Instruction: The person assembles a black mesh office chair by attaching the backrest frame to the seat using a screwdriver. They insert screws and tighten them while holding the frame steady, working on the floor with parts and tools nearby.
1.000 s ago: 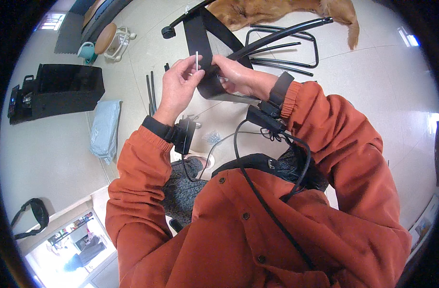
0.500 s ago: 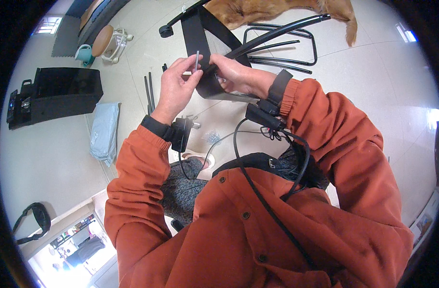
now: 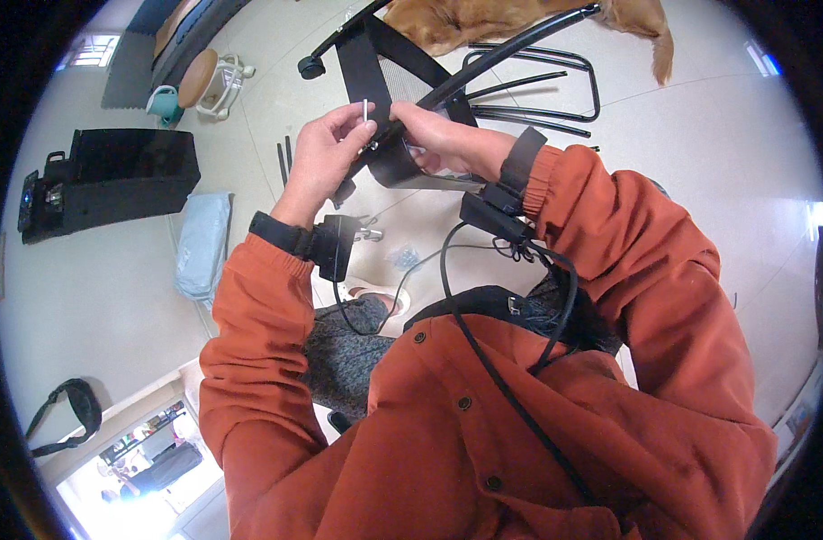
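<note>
Between the fingertips of my left hand (image 3: 326, 155) a thin, light metal rod (image 3: 365, 112) stands upright, like the arm of a hex key. It is beside a small shiny bolt head (image 3: 373, 145) on a black tube (image 3: 510, 49). That tube slants from lower left to upper right across a black chair part (image 3: 366, 67) with a mesh panel (image 3: 402, 85). My right hand (image 3: 443, 142) is closed around the tube near the bolt, its fingers partly hidden behind it. A curved black panel (image 3: 395, 162) lies just below, between my hands.
Several black metal tubes form a frame (image 3: 537, 90) on the tiled floor, near a lying golden-brown dog (image 3: 465, 22). A black panel (image 3: 128, 171), a pale blue package (image 3: 202, 243) and a stool (image 3: 215, 81) are at left. A small clear bag (image 3: 402, 258) lies by my foot.
The far end of the black tube has dipped slightly to the left, and its near end now shows below my left hand. The metal rod has turned and looks brighter.
</note>
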`<action>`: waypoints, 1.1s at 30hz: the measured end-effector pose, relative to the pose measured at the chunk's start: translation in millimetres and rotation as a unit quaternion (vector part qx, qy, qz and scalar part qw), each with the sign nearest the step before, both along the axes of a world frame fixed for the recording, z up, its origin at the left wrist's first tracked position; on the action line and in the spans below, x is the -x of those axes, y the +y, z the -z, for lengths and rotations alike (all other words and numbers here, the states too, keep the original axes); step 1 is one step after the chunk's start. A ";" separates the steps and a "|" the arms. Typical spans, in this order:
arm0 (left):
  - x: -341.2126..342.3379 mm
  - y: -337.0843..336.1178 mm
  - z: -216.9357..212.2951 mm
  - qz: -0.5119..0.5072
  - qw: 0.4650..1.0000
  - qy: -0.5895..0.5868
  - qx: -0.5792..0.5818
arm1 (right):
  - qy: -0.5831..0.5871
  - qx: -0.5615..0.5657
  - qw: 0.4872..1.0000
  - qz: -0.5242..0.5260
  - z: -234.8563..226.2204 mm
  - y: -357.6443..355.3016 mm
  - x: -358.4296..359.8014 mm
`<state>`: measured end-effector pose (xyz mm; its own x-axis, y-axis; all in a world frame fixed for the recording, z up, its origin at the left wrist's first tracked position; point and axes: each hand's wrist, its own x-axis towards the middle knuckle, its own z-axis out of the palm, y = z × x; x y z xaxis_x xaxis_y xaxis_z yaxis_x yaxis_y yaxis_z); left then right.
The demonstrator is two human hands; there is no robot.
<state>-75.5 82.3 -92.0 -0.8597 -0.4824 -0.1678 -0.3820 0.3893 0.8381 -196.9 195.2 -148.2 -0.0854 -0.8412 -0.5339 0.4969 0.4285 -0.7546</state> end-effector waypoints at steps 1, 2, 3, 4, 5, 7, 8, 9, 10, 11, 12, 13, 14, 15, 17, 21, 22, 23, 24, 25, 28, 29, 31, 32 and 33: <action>3.6 -3.1 -2.6 0.014 0.999 -0.028 0.036 | -0.008 -0.004 1.000 -0.010 0.1 0.0 1.3; 6.5 -4.6 -4.0 0.033 0.997 -0.032 0.057 | -0.006 -0.006 1.000 -0.003 0.6 0.1 2.0; 9.4 -5.7 -5.7 0.047 0.995 -0.043 0.083 | -0.004 -0.007 1.000 0.004 1.2 0.2 2.9; 11.5 -6.0 -7.3 0.056 0.990 -0.066 0.114 | 0.002 -0.010 1.000 0.009 2.1 0.4 3.3; 12.9 -5.5 -8.7 0.068 0.987 -0.068 0.132 | 0.010 -0.003 1.000 0.016 3.2 0.6 3.0; 15.0 -2.9 -11.3 0.088 0.975 -0.089 0.181 | 0.034 0.011 0.999 0.027 5.3 0.2 2.4; 15.9 -0.4 -11.7 0.087 0.973 -0.099 0.189 | 0.032 0.019 0.999 0.021 6.5 0.8 2.1; 16.9 2.1 -12.3 0.092 0.970 -0.100 0.204 | 0.031 0.031 0.999 0.015 7.5 2.1 0.9; 19.7 2.6 -14.4 0.101 0.965 -0.087 0.225 | 0.033 0.046 0.998 0.011 6.9 1.5 1.5; 21.4 4.3 -16.0 0.107 0.955 -0.103 0.257 | 0.043 0.062 0.996 0.041 6.1 0.1 -0.7; 22.2 6.6 -17.6 0.109 0.954 -0.098 0.260 | 0.032 0.072 0.997 0.028 5.2 1.7 1.3; 21.7 9.1 -18.8 0.111 0.953 -0.098 0.263 | 0.028 0.052 0.998 0.019 4.6 3.4 2.1; 22.0 10.5 -20.0 0.111 0.954 -0.095 0.262 | 0.031 0.055 0.998 0.027 3.5 4.3 1.9; 22.4 11.1 -20.7 0.106 0.954 -0.109 0.260 | 0.040 0.054 0.997 0.032 3.2 5.8 2.4; 21.2 10.9 -22.3 0.107 0.953 -0.106 0.264 | 0.013 0.051 0.999 -0.003 1.7 7.1 5.0; 20.7 4.4 -19.5 0.048 0.977 -0.107 0.180 | -0.007 0.040 0.999 0.020 1.2 5.4 4.2; 19.7 2.9 -17.6 0.044 0.975 -0.129 0.177 | 0.002 0.047 0.999 0.026 1.8 4.7 2.9; 18.5 1.5 -15.9 0.039 0.971 -0.156 0.177 | 0.015 0.044 0.998 0.031 2.2 4.4 1.4; 17.2 0.5 -14.0 0.039 0.969 -0.159 0.184 | 0.003 0.040 0.999 0.034 2.4 3.1 1.2; 15.5 -0.1 -12.4 0.043 0.975 -0.139 0.166 | 0.010 0.049 0.998 0.034 3.1 2.6 0.4; 13.4 -1.9 -8.4 0.056 0.980 -0.114 0.151 | 0.062 0.039 0.996 0.046 6.0 0.6 0.1; 13.4 -2.8 -7.4 0.060 0.983 -0.109 0.138 | 0.058 0.060 0.996 0.043 7.9 0.4 1.3; 12.0 -4.2 -6.9 0.068 0.986 -0.101 0.112 | 0.053 0.071 0.995 0.044 11.8 1.2 0.1; 12.1 -4.5 -6.8 0.075 0.986 -0.095 0.111 | 0.055 0.064 0.996 0.042 12.9 -0.3 0.2; 11.4 -3.4 -5.7 0.077 0.987 -0.087 0.107 | 0.047 0.067 0.995 0.061 14.0 -1.2 -1.3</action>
